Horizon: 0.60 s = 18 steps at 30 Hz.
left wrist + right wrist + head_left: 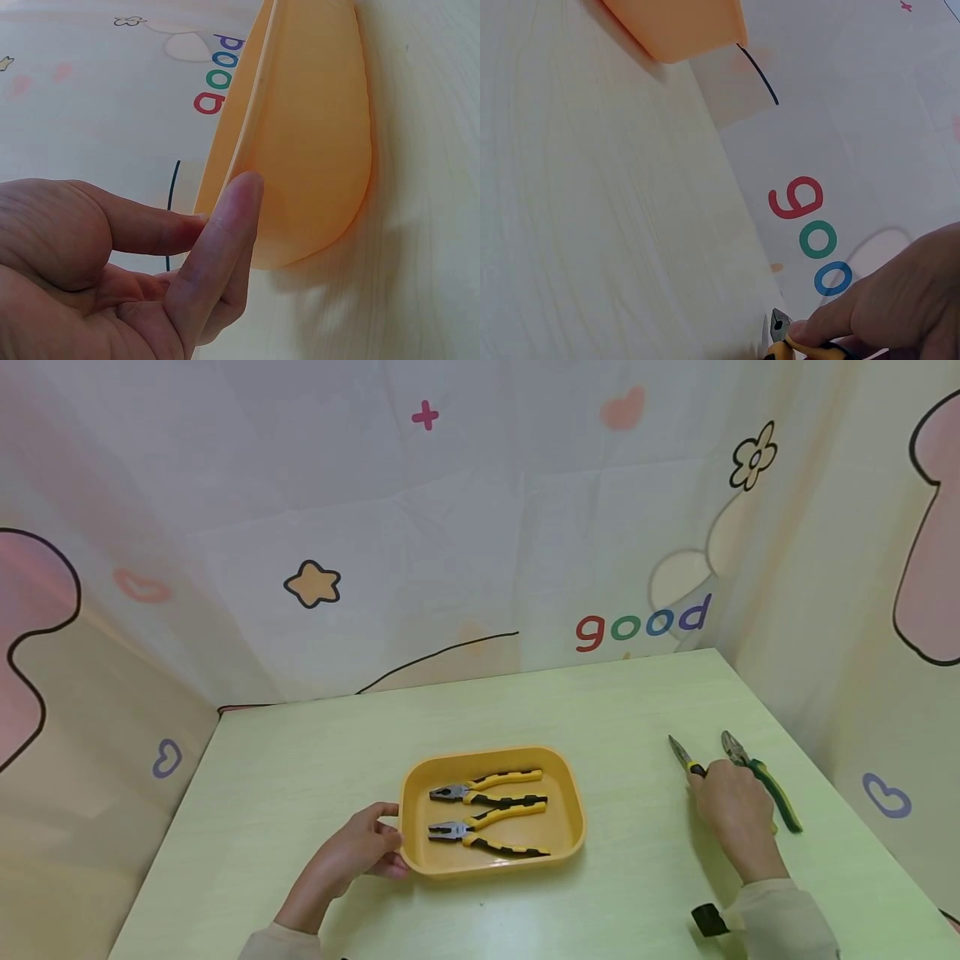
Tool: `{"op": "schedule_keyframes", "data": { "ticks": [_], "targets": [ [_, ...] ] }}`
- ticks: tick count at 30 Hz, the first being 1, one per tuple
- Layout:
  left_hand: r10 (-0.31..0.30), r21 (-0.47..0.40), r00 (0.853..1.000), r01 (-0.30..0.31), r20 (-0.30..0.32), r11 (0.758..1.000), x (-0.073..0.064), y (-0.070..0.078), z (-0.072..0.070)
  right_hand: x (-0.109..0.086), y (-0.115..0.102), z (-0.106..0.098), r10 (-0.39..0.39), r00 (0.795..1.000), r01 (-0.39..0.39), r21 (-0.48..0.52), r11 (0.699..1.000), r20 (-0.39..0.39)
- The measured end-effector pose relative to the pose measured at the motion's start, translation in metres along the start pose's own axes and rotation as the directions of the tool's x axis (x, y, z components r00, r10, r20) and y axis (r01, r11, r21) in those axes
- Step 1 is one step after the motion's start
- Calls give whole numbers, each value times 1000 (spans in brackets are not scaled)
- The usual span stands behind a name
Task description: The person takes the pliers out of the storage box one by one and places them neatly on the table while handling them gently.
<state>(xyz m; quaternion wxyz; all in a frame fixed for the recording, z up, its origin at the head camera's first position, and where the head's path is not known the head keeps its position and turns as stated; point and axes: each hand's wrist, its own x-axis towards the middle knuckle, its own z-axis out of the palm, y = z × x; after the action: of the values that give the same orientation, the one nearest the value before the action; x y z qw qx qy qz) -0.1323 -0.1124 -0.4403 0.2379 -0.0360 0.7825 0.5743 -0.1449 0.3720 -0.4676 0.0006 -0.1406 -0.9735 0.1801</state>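
My left hand (348, 852) pinches the left rim of a yellow plastic tray (581, 818); in the left wrist view the thumb and fingers meet across the rim (251, 120). Two combination pliers lie in the tray, both with yellow-and-black handles: an upper pair (452, 792) and a lower pair (450, 832). On the right, my right hand (733, 806) grips long-nose pliers (679, 752), its palm hiding most of their handles. Beside that hand lie green-handled pliers (780, 797), partly behind the fingers. In the right wrist view fingers (829, 322) hold a yellow handle at the bottom edge.
A pale green table (315, 752) carries everything. A printed curtain (465, 543) hangs along its back and sides. Near the right sleeve is a small black piece (708, 920).
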Motion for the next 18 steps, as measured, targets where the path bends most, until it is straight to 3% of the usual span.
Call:
{"op": "schedule_keyframes", "data": {
  "ticks": [11, 18],
  "targets": [
    [-9, -1, 1000, 9, -3, 1000, 1, 0, 0, -2, 0, 1, 18, 1000, -18, -4, 1000, 5],
    [-11, -3, 1000, 11, -1, 1000, 2, -2, 1, -4, 0, 0, 26, 998, -26, -3, 1000, 57]
  ]
}}
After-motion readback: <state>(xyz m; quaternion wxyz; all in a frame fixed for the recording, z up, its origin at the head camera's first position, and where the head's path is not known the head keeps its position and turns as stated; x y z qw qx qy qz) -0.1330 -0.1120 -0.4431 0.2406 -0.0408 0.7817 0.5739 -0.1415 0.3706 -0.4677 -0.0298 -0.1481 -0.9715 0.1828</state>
